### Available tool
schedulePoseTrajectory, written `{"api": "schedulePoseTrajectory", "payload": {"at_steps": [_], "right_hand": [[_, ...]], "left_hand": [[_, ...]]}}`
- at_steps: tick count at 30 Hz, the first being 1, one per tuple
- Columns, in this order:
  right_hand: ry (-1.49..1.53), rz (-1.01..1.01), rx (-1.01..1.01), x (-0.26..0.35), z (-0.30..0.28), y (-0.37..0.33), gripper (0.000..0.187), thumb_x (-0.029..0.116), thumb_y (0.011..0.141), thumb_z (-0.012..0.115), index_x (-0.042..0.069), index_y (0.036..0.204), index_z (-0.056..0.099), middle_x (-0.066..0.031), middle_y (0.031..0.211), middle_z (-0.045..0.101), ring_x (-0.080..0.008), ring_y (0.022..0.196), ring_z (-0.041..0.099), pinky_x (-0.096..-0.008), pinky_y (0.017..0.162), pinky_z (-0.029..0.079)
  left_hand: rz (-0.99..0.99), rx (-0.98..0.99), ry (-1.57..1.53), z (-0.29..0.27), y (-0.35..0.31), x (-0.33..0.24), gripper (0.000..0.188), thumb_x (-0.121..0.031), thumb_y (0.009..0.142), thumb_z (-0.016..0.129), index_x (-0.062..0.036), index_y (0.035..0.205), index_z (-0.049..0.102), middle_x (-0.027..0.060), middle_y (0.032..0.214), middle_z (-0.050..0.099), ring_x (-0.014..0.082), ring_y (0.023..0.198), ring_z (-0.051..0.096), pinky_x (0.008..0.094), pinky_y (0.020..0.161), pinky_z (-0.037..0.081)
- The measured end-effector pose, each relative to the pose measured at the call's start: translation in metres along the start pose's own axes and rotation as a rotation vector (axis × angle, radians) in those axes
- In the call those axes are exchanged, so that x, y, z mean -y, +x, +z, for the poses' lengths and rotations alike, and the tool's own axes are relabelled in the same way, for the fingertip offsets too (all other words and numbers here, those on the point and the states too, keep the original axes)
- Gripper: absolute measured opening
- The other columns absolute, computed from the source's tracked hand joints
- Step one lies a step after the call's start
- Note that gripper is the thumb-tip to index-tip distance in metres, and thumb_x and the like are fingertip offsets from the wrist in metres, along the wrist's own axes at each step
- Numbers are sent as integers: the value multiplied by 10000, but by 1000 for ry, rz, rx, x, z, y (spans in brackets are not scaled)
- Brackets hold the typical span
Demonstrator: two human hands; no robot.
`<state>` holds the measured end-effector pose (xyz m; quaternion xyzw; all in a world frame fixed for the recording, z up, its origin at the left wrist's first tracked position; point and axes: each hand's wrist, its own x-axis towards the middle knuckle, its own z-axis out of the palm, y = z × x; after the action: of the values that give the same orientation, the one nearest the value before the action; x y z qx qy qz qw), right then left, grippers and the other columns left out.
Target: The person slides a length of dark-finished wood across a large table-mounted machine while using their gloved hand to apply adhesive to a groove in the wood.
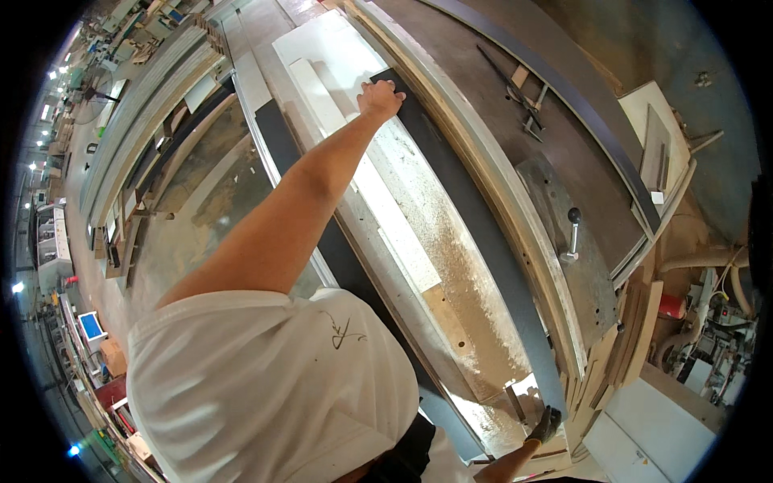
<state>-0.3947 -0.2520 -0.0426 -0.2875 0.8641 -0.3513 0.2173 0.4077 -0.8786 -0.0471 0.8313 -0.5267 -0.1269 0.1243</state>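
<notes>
A long, narrow dark grey board [483, 209] lies along the machine bed, beside a raised wooden guide rail. At its far end, my bare left hand [382, 98] has its fingers curled closed over the board. My right hand [544, 424], in a dark glove, grips the near end, with its fingers partly hidden. Between my body and the board stretches a bed surface [451, 266] dusted with pale sawdust. White strips [403, 217] and a bare wooden strip [445, 318] lie along it. A white panel [334, 48] is beside my left hand.
The layered wooden guide rail [491, 181] runs beyond the board. Past it are a lever with a black knob [573, 233], a dark clamp-like bar [515, 95] and a curved dark panel edge [580, 105]. Stacked boards [153, 105] stand left; a white cabinet [652, 435] stands lower right.
</notes>
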Motion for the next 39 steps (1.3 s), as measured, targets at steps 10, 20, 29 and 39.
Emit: {"api": "schedulePoseTrajectory", "payload": {"at_steps": [10,20,29,39], "right_hand": [[181,29,-80,-4,6,22,188,35,863,761,32,969,606,-74,849,655,-223,777,649,-367,756,548],[223,13,-146,-15,15,32,306,32,826,782,3,1094,637,-149,932,696,-286,834,687,-431,778,603],[164,35,-159,7,47,14,265,-18,762,810,-3,977,655,-183,921,709,-306,795,688,-448,733,630],[378,108,10,67,96,11,169,30,870,729,-21,950,589,-213,897,738,-300,796,723,-415,771,607]], "left_hand": [[29,-7,42,0,-2,5,448,-446,933,664,-160,1276,699,160,1238,692,441,1245,561,476,1065,470],[65,2,39,7,20,14,435,-446,945,642,-152,1261,701,146,1262,685,420,1326,499,530,1074,435],[75,-24,53,2,63,35,449,-466,943,644,-174,1280,696,118,1278,682,430,1329,494,558,1074,427],[90,-19,78,-11,119,65,452,-482,940,644,-167,1258,705,110,1242,693,415,1311,505,551,1040,461]]}}
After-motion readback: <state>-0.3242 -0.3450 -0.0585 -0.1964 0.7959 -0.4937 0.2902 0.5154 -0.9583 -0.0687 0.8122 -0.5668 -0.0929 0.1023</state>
